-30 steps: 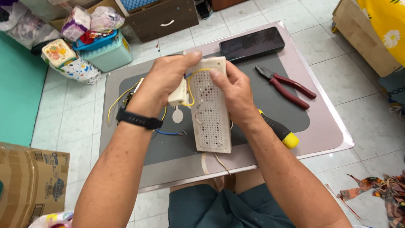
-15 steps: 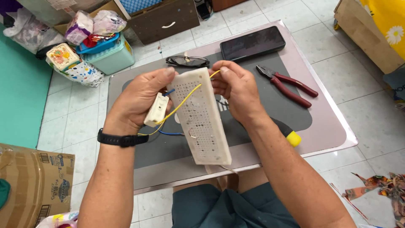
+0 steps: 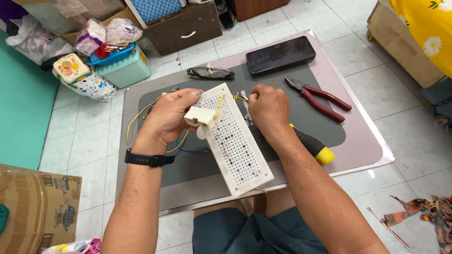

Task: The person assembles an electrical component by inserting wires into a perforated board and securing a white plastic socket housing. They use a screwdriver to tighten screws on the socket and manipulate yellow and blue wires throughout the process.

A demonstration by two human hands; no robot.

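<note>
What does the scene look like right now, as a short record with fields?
left hand: holds white perforated board and small white block against it
right hand: pinches yellow wire at board's top edge
board: tilted, held above the table
on table: red pliers, phone, glasses, yellow-ended tool partly under right forearm
wrist: black watch on left

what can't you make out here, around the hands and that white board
1. Head view: the far face of the white perforated board is turned away.
2. Where the yellow wire ends: the right hand covers it.
3. The left hand hides part of the small white block.
4. The screwdriver tip lies under the right forearm.
5. The board's holes are too small to count.
</note>
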